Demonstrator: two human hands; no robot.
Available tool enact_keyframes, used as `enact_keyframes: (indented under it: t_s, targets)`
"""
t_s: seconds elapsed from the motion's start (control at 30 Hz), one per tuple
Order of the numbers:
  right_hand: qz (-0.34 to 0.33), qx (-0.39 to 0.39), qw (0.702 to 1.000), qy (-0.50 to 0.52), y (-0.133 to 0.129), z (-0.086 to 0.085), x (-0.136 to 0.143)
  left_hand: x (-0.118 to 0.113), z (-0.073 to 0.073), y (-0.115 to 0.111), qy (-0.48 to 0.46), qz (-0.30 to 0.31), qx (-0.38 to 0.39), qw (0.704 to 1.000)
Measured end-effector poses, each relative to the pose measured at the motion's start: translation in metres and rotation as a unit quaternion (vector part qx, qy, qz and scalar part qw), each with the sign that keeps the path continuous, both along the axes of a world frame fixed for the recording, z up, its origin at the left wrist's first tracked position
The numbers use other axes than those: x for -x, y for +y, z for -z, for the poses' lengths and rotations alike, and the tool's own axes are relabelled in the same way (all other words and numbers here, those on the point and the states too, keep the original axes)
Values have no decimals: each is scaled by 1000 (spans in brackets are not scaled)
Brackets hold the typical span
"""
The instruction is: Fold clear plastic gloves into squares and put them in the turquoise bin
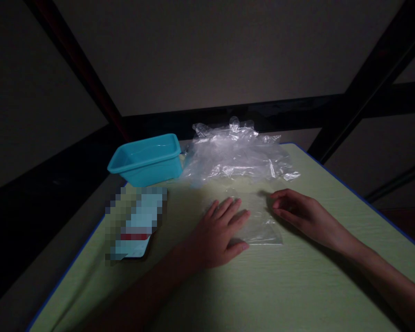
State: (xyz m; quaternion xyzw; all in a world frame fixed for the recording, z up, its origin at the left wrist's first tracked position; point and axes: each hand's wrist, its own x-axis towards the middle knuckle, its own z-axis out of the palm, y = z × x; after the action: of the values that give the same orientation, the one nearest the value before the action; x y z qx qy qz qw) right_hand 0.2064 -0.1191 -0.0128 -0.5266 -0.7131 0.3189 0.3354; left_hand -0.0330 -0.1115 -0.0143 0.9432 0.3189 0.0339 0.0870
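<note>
A flat clear plastic bag (263, 227) lies on the table in front of me. Pressed flat on its left part is my left hand (222, 230), with fingers spread, hiding some of the bag. My right hand (299, 212) hovers just off the bag's right edge. Its fingers are loosely curled, the thumb and index tips are apart, and nothing shows between them. Behind the bag lies a heaped pile of crinkled clear plastic bags (235, 154).
A turquoise plastic basket (152, 170) stands at the table's back left. Nearer, on the left, lies a phone (138, 226) with its screen blurred out. The pale green table (263, 290) has a blue edge. A wall panel (210, 55) rises behind it.
</note>
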Motion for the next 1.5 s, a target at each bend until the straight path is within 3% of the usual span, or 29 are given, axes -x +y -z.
enact_keyframes:
  t_s: [0.13,0.27,0.43,0.57,0.73,0.9,1.03,1.23,1.5]
  targets:
    - [28,-74,994,-73,-2,-4,5,-1,0,-4,3,7,4,1000]
    - [-41,-141,977,-158,-6,-1,11,-1,1,-5,10,10,13,1000]
    - [-112,-160,948,-251,-4,10,14,-1,5,-5,-3,8,14,1000]
    - [-132,-149,934,-296,-3,13,13,-2,6,-6,-10,8,14,1000]
    - [-128,-147,934,-301,-4,12,11,7,2,2,-43,-21,13,999]
    - [-114,-157,947,-257,-6,4,17,30,4,21,-138,-130,-31,981]
    - [-174,-147,940,-254,-9,-10,45,39,11,30,-143,-194,-50,969]
    - [-286,-113,910,-277,-11,-10,85,37,16,28,-33,-189,-68,979]
    - [-337,-48,899,-277,-16,-3,84,36,14,26,-5,-185,-62,981]
